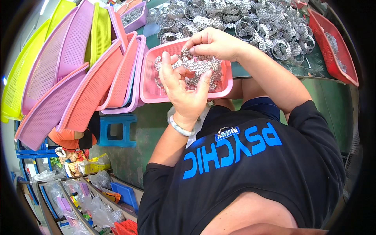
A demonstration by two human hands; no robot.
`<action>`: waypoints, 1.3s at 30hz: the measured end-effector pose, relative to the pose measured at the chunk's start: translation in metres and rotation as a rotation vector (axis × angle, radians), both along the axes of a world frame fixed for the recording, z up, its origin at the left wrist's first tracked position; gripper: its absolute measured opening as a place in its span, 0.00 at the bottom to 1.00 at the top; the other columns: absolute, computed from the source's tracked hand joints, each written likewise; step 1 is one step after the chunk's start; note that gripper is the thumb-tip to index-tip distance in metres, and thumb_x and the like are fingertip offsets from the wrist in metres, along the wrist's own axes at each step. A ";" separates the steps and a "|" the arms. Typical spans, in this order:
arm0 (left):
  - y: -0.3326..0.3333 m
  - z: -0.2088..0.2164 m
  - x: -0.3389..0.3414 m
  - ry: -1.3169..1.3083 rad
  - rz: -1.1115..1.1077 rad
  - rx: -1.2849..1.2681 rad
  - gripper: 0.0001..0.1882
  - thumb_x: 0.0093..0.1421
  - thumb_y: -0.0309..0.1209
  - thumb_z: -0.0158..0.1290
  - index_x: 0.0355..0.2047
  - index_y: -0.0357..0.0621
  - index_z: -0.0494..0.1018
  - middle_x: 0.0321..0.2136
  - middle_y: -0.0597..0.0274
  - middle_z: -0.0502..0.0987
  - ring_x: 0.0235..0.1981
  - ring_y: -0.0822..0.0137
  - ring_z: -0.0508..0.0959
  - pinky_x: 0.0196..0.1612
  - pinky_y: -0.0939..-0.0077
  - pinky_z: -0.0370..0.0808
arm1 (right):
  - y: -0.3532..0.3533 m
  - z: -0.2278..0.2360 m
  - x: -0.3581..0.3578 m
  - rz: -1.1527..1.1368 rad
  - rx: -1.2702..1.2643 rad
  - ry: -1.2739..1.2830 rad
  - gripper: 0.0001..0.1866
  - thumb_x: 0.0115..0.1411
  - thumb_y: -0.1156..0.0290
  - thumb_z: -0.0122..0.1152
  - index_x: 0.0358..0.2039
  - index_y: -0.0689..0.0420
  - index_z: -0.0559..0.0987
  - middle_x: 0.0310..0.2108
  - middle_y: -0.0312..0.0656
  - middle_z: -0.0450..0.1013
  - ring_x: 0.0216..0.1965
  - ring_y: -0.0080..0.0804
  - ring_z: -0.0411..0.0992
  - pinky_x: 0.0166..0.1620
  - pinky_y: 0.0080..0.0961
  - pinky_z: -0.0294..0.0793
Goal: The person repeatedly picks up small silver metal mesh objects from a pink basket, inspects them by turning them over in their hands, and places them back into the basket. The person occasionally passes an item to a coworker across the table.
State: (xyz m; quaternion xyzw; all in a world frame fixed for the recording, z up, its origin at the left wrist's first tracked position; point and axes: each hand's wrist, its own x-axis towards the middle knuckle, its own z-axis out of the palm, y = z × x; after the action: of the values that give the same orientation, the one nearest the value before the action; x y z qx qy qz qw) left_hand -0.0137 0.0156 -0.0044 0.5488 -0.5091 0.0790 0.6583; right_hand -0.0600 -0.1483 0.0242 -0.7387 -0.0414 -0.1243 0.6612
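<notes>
Right hand: in the head view, our bare right hand [213, 43] is reaching in from the right, its thumb and forefinger pinching the edge of a shiny silver band of small mesh-like links [201, 64].
Left hand: our bare left hand [182, 88] is holding its thumb and forefinger wide apart beside the band, other fingers curling near it — we are not able to tell whether they are gripping.
Wrist: a pale, rounded bracelet [181, 128] is circling our left wrist.
Band: it is showing between our hands, over a pink perforated plastic basket [156, 98] where more silver pieces are lying.
Tabletop: beyond the basket, a big heap of curled silver mesh rings [246, 29] is covering much of a dark green tabletop [319, 69].
Right edge: a red plastic basket [321, 43] is holding silver pieces too.
Left side: tilted purple, coral and lime-green perforated baskets [70, 47] are leaning together — a blue plastic stool [103, 131] is standing below.
</notes>
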 end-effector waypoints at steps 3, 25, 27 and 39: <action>0.002 0.003 -0.002 -0.036 0.025 0.034 0.49 0.41 0.20 0.62 0.60 0.33 0.44 0.47 0.53 0.59 0.33 0.70 0.69 0.34 0.80 0.69 | 0.001 0.003 -0.001 0.010 -0.023 -0.024 0.11 0.55 0.75 0.54 0.39 0.63 0.77 0.30 0.34 0.75 0.32 0.15 0.69 0.38 0.15 0.70; 0.003 0.000 0.006 0.101 -0.033 -0.034 0.48 0.43 0.17 0.60 0.60 0.34 0.43 0.43 0.55 0.64 0.41 0.68 0.69 0.43 0.76 0.69 | -0.006 0.006 -0.003 0.020 0.376 -0.005 0.23 0.65 0.56 0.37 0.50 0.62 0.68 0.37 0.38 0.72 0.39 0.22 0.70 0.44 0.23 0.71; 0.002 0.000 0.007 0.102 -0.042 -0.043 0.48 0.43 0.17 0.60 0.60 0.34 0.43 0.43 0.55 0.64 0.41 0.68 0.69 0.43 0.76 0.69 | -0.006 0.007 -0.003 0.028 0.378 -0.012 0.23 0.65 0.56 0.37 0.50 0.62 0.68 0.37 0.38 0.73 0.38 0.21 0.70 0.42 0.22 0.70; 0.000 0.004 0.010 0.124 -0.041 -0.063 0.45 0.45 0.17 0.59 0.59 0.32 0.44 0.41 0.55 0.65 0.40 0.67 0.71 0.43 0.76 0.70 | -0.005 -0.002 -0.006 0.052 0.293 -0.048 0.25 0.63 0.55 0.44 0.54 0.60 0.66 0.43 0.38 0.71 0.40 0.18 0.67 0.38 0.17 0.64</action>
State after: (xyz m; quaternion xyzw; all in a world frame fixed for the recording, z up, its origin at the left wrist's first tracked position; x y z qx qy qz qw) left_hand -0.0039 0.0152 -0.0006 0.5211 -0.4759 0.0470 0.7070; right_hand -0.0664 -0.1528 0.0220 -0.6299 -0.0575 -0.1294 0.7636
